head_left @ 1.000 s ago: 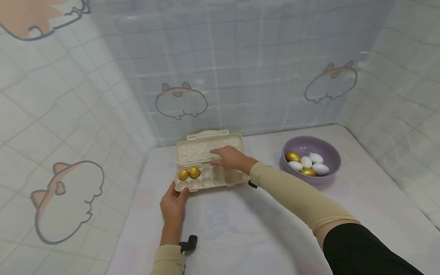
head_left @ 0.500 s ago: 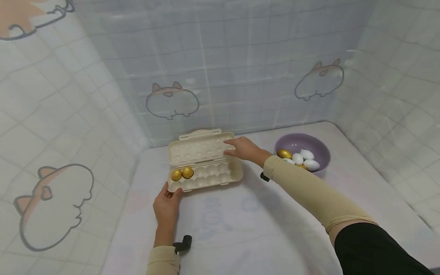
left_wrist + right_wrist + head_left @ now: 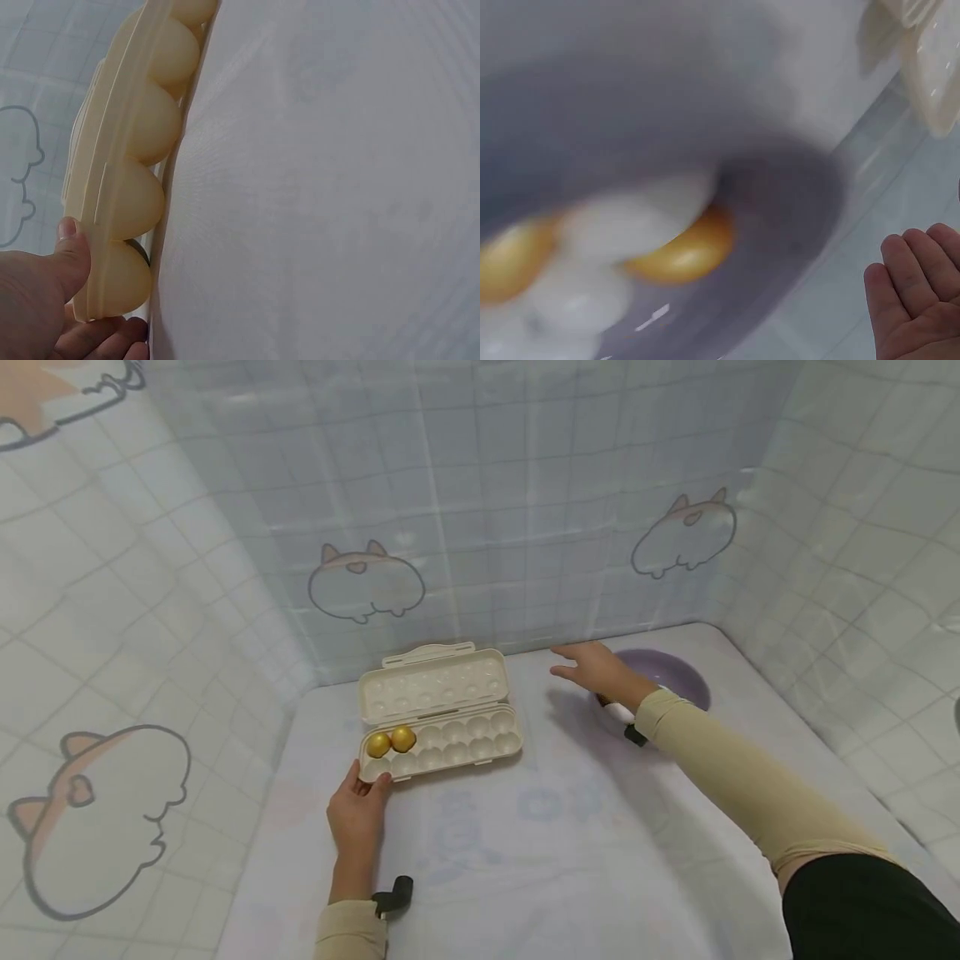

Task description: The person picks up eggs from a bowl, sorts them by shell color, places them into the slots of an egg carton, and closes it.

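A cream plastic egg carton (image 3: 467, 753) lies with its lid tipped back. Two gold eggs (image 3: 391, 742) sit side by side in the left end of its back row. At the carton's near left corner my left hand (image 3: 357, 818) holds on, its thumb (image 3: 70, 247) on the rim and fingers curled around the end. My right hand (image 3: 597, 670) hovers by the left side of a purple bowl (image 3: 671, 668), fingers extended and holding nothing. Inside the bowl the right wrist view shows white eggs (image 3: 641, 217) and gold eggs (image 3: 690, 251), blurred; the forearm hides most of them in the head view.
A white printed cloth (image 3: 517, 860) covers the table. Tiled-pattern curtains with cartoon dogs (image 3: 367, 585) rise behind and on both sides. A black wrist mount (image 3: 397, 894) sits on the left wrist, and another (image 3: 635, 735) on the right.
My right hand has moved from over the carton rightward to the bowl. The left hand keeps its grip on the carton's corner. The head view has shifted slightly.
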{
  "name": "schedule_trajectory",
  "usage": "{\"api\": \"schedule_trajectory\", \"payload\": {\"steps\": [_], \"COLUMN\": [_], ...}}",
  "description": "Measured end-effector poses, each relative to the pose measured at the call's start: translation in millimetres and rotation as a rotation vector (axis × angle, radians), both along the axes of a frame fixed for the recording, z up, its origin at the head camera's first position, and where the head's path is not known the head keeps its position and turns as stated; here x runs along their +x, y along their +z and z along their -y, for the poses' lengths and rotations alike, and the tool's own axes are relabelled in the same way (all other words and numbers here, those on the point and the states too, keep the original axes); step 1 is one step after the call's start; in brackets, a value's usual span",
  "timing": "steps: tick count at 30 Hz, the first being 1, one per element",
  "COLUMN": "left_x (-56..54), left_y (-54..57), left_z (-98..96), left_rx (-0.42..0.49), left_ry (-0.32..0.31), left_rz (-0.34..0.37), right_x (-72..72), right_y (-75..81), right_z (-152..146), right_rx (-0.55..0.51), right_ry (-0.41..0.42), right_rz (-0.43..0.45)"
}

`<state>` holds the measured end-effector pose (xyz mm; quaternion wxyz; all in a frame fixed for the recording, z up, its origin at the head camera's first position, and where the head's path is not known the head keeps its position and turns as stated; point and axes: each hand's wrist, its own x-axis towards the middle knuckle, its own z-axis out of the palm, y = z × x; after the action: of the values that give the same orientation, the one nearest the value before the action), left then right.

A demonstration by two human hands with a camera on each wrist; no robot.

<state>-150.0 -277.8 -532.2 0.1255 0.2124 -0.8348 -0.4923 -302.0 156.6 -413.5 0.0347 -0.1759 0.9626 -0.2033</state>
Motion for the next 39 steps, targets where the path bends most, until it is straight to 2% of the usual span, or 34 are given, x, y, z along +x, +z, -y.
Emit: {"api": "schedule_trajectory", "payload": {"steps": [7, 12, 14, 18, 24, 31, 39], "left_x": [0.7, 1.2, 0.8, -0.1, -0.5, -1.4, -4.1], "left_y": [3.2, 4.4, 3.7, 2.3, 0.4, -2.7, -1.5], "left_z": [-0.5, -0.7, -0.3, -0.5, -1.4, 1.2, -0.1], "left_rx": [0.011, 0.003, -0.007, -0.018, -0.021, -0.026, -0.007], "left_ry": [0.002, 0.014, 0.018, 0.018, 0.012, 0.016, 0.03], "left_rz": [0.021, 0.024, 0.017, 0.015, 0.022, 0.029, 0.05], "right_x": [11.8, 19.4, 21.3, 23.9, 26.0, 24.5, 19.8], "right_y": [-5.3, -7.6, -10.6, -19.2, -29.9, -34.8, -42.4], "right_z": [-61, -84, -89, -96, -98, -91, -86], "right_rx": [0.017, 0.079, 0.095, 0.096, 0.063, 0.031, -0.009], "right_ry": [-0.092, -0.078, -0.079, -0.076, -0.047, -0.013, -0.034], "right_rz": [0.01, 0.02, 0.058, 0.105, 0.096, 0.108, 0.132]}}
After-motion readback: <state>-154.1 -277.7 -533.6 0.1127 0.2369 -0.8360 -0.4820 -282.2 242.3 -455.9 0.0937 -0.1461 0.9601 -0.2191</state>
